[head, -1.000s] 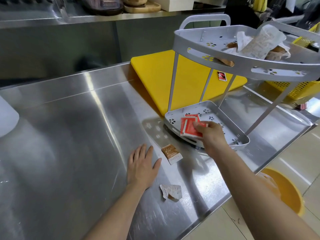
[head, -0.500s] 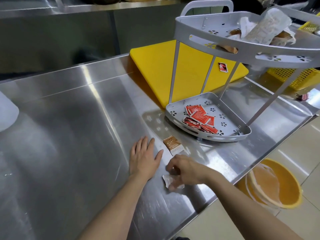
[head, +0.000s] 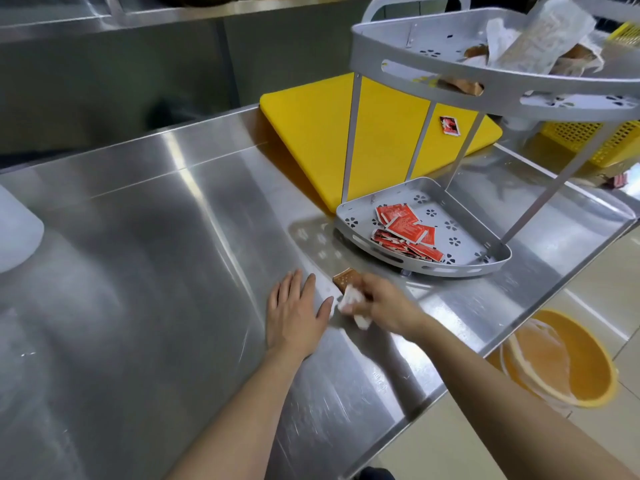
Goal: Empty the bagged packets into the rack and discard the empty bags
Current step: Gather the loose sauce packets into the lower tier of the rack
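A grey two-tier rack (head: pixel 491 268) stands on the steel counter. Several red packets (head: pixel 405 232) lie in its lower tray. Its upper tray (head: pixel 433 69) holds clear bags (head: pixel 543 32) with brown contents. My right hand (head: pixel 377 301) is closed on a crumpled white empty bag (head: pixel 351 299) just above the counter, over a brown packet (head: pixel 344 278) that it partly hides. My left hand (head: pixel 294 315) rests flat on the counter, fingers spread, holding nothing. One red packet (head: pixel 449 125) lies apart on the yellow cutting board (head: pixel 318 133).
An orange bin (head: pixel 585 382) lined with a clear bag sits on the floor below the counter's front right edge. A yellow basket (head: pixel 588 140) stands behind the rack. A white container (head: pixel 14 230) is at the far left.
My right hand left the red packets in the lower tray, came down to the counter and picked up the crumpled empty bag, now lifted toward the brown packet. The left hand stayed put.
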Available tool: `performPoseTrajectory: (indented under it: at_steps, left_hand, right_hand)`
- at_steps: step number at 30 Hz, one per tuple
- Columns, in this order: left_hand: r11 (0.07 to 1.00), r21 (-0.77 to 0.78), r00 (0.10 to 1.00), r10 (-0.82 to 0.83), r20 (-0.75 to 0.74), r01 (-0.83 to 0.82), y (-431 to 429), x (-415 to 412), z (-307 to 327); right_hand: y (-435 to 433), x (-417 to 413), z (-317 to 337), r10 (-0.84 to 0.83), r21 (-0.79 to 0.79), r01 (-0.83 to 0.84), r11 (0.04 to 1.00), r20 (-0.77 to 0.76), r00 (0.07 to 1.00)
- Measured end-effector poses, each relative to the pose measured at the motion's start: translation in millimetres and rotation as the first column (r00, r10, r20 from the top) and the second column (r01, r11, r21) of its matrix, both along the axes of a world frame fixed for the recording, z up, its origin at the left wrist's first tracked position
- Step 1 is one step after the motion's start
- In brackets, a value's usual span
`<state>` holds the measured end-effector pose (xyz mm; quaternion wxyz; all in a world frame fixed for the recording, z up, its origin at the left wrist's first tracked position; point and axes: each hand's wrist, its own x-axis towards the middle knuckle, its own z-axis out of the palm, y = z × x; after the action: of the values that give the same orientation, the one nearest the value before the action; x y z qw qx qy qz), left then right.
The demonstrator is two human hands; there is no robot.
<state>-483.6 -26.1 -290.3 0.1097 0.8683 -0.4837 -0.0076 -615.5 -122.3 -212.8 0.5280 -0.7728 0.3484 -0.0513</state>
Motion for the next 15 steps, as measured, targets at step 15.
performPoseTrajectory:
  at_steps: [15]
  left_hand:
    - [0.998, 0.064, 1.0, -0.005, 0.005, 0.004, -8.0, -3.5, 4.8]
  right_hand:
    - [-11.3, 19.1, -0.4, -0.132, -0.167, 0.065, 0.984, -0.428, 0.894]
